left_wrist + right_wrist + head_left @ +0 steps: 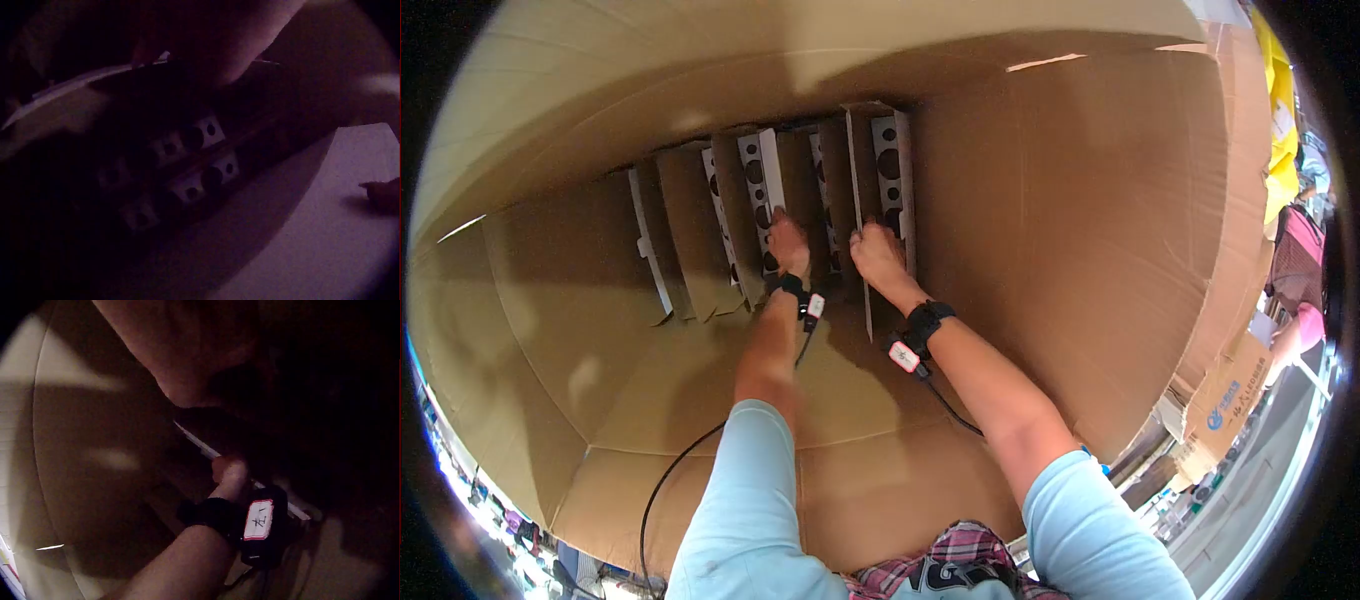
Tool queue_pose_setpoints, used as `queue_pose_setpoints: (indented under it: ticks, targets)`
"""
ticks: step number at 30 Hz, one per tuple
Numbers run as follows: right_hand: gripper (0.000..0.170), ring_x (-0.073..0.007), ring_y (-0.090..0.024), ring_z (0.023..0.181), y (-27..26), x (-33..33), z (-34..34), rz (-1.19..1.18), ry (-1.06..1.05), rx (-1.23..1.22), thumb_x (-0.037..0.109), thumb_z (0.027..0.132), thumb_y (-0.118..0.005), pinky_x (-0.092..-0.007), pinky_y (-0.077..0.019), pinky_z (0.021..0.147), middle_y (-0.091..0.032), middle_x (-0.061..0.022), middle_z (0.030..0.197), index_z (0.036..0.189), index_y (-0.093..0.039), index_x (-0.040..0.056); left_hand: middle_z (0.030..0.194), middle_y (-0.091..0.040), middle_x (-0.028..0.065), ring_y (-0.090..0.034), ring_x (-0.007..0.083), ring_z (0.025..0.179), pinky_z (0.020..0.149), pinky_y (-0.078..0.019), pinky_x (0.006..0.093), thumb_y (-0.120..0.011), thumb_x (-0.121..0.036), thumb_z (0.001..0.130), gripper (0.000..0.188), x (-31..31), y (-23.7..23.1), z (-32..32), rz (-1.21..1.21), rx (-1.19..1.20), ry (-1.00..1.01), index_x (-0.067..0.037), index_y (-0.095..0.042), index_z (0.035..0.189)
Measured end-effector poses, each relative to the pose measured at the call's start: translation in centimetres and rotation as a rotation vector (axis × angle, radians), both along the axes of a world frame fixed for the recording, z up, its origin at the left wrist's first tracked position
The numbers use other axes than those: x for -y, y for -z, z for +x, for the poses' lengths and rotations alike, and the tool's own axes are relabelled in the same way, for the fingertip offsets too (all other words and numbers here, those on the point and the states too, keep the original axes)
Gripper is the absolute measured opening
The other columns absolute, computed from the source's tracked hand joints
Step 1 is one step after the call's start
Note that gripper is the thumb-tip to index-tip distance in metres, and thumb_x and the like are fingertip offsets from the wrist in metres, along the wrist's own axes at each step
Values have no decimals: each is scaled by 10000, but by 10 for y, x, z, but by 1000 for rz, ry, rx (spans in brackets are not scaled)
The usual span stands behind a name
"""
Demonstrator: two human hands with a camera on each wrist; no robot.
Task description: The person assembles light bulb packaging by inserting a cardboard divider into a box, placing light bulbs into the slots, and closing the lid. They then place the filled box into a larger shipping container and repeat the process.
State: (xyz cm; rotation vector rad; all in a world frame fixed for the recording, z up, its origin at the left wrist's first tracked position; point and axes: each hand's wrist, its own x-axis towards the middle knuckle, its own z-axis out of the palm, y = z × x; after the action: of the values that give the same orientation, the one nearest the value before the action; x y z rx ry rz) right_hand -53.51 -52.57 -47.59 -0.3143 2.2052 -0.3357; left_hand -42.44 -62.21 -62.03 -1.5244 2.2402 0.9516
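Inside a large cardboard box, my left hand (790, 247) grips the lower part of a narrow white panel (771, 165). The right wrist view also shows this left hand (232, 472) closed at a long white edge (199, 442). To its right, my right hand (880, 258) pinches the edge of an upright cardboard divider (852, 160), fingers curled. Beside that divider stands a white strip with round dark holes (887, 135). Another holed strip (752, 165) is right behind my left hand. The left wrist view is dark, with holed strips (209, 130) below the hand.
More upright cardboard dividers (690, 230) and a white-edged piece (647, 245) line the box's left part. The box wall (1060, 230) rises close on the right. Black cables (662, 480) trail from both wrists. Beyond the box lies a printed carton (1225, 405).
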Motion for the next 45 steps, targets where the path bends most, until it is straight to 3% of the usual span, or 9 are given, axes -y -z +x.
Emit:
queue_pose_setpoints:
  ticks: [5,15,23,25,28,33,35,41,45]
  targets:
    - [329,-487,-571,941,-19,-2,-5,-136,15,-27,227,885,-491,-540,-457,829,-600,-337,926,966,-585,-78,899,-646,254,-629,428,881,737,-497,516,-563,-98,812,235,37,-1,21,-128,21,115,15,-580,1017]
    - [282,-475,-600,847,-168,30,20,-363,-73,-55,146,819,-496,-530,-480,755,-605,-338,815,728,-595,-102,829,-611,305,-604,465,828,721,-487,540,-521,-93,815,187,73,-222,26,-112,-299,393,26,-608,930]
    - [322,-499,-582,752,-401,-28,57,-1094,-56,-253,181,808,-488,-499,-479,675,-553,-354,749,738,-515,-132,734,-600,268,-597,438,720,662,-466,485,-519,-113,861,210,99,-551,53,-427,-516,713,52,-591,968]
    - [325,-441,-612,677,-459,-58,68,-1014,9,-294,192,801,-494,-480,-487,632,-557,-316,675,721,-514,-122,723,-586,269,-589,422,691,628,-446,472,-526,-114,873,229,80,-624,60,-522,-466,810,54,-594,1013]
    - [358,-282,-605,586,-555,-116,93,-1101,223,-318,237,789,-523,-452,-474,579,-536,-218,589,725,-515,-115,643,-531,244,-527,368,562,552,-397,431,-530,-141,891,267,54,-715,57,-629,-679,972,69,-582,1047]
    - [375,-225,-478,553,-654,-217,180,-1103,445,-799,253,837,-557,-422,-408,564,-478,-173,584,762,-500,-110,612,-492,224,-471,334,524,528,-374,412,-524,-171,900,285,-11,-835,41,-613,-1130,1248,73,-581,1035]
    - [317,-126,-413,629,-688,-262,255,-1007,591,-860,223,871,-563,-347,-391,558,-452,-101,631,803,-505,-82,601,-478,217,-468,322,527,525,-365,408,-524,-183,902,289,-59,-864,50,-547,-1246,1387,77,-582,1015]
    - [327,-121,-529,915,-696,-319,494,-691,1208,-1141,219,919,-534,-285,-432,819,-615,-67,973,1112,-564,-43,637,-502,260,-498,381,544,529,-354,434,-541,-149,870,236,-235,-904,100,27,-1083,2042,80,-563,924]
    - [406,-144,-546,976,-680,-239,641,-461,1963,-1186,210,864,-579,-280,-432,858,-604,-70,1057,1166,-550,-59,699,-536,269,-533,417,629,565,-412,411,-519,-102,852,203,-331,-874,170,596,-1067,2569,54,-565,973]
